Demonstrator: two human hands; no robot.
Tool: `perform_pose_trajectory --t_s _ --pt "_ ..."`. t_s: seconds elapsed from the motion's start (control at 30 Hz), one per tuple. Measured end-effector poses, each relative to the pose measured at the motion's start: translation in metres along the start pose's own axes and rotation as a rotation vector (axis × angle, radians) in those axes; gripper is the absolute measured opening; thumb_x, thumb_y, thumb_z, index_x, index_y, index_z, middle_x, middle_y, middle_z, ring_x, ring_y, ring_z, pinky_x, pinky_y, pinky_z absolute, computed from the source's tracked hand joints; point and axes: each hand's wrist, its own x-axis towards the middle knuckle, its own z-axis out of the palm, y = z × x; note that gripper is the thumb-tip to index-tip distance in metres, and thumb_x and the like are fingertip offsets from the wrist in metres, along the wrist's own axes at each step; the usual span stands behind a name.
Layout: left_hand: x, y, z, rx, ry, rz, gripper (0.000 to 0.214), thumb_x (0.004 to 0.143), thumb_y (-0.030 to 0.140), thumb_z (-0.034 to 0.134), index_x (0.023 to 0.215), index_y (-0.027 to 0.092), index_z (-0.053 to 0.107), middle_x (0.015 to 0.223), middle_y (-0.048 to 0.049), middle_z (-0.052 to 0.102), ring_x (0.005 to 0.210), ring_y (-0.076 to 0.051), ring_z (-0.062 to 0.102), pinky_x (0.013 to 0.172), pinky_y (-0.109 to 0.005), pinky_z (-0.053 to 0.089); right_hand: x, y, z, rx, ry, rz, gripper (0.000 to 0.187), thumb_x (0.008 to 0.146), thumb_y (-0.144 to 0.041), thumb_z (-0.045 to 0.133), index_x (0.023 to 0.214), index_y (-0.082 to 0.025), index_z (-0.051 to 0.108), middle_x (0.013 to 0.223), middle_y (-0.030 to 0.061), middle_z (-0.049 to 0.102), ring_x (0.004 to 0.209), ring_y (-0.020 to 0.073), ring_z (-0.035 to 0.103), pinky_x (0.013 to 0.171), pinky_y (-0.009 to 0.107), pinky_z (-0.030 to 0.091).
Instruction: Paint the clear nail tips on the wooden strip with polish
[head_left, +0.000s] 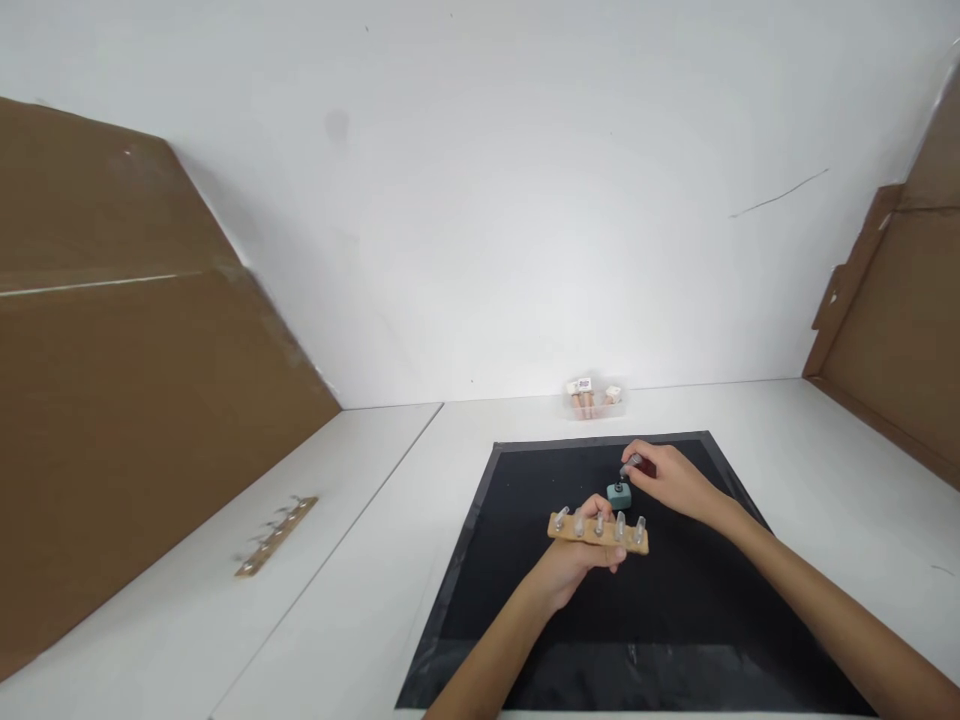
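My left hand (574,568) grips a narrow wooden strip (598,533) from below and behind, above the black mat. Several clear nail tips (620,526) stand up in a row along the strip. Just beyond it, a small teal nail polish bottle (619,496) sits on the mat with its neck uncovered. My right hand (664,478) pinches the grey cap (634,463) of the bottle, held tilted over the neck. Whether the brush tip is still inside the neck is too small to tell.
The black mat (540,600) lies on a white table. A clear plastic box (596,408) with white and pinkish items stands behind it. Another wooden strip with clear tips (277,536) lies at the left. Cardboard panels (135,380) rise on both sides.
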Motion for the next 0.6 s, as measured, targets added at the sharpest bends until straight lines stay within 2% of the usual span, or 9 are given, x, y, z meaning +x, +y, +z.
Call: perform_pose_trajectory --t_s 0.27,0.5,0.6 --pt "-0.002 0.002 -0.001 0.005 0.000 -0.003 0.048 0.051 0.022 0.082 0.070 0.019 0.039 0.061 0.0063 0.052 0.054 -0.007 0.048 0.049 -0.018 0.038 0.005 0.001 0.002 -0.085 -0.097 -0.034 0.013 0.079 -0.018 0.049 0.085 -0.020 0.060 0.059 -0.0026 0.056 0.051 0.0122 0.049 0.050 0.022 0.032" --pt "-0.001 0.000 -0.002 0.014 0.009 0.005 0.047 0.050 0.023 0.082 0.070 0.019 0.039 0.060 0.0066 0.052 0.055 -0.008 0.050 0.049 -0.018 0.038 0.018 0.001 0.010 -0.109 -0.193 -0.046 0.010 0.076 -0.016 0.055 0.071 -0.018 0.063 0.055 -0.0015 0.056 0.049 0.0125 0.049 0.049 0.023 0.030" --pt "-0.001 0.000 -0.002 0.018 0.015 0.001 0.048 0.050 0.023 0.082 0.070 0.020 0.039 0.062 0.0056 0.055 0.055 -0.008 0.050 0.049 -0.019 0.038 0.017 0.002 0.005 -0.103 -0.193 -0.016 0.009 0.075 -0.019 0.059 0.080 -0.019 0.066 0.056 -0.0011 0.058 0.050 0.0134 0.051 0.049 0.023 0.032"
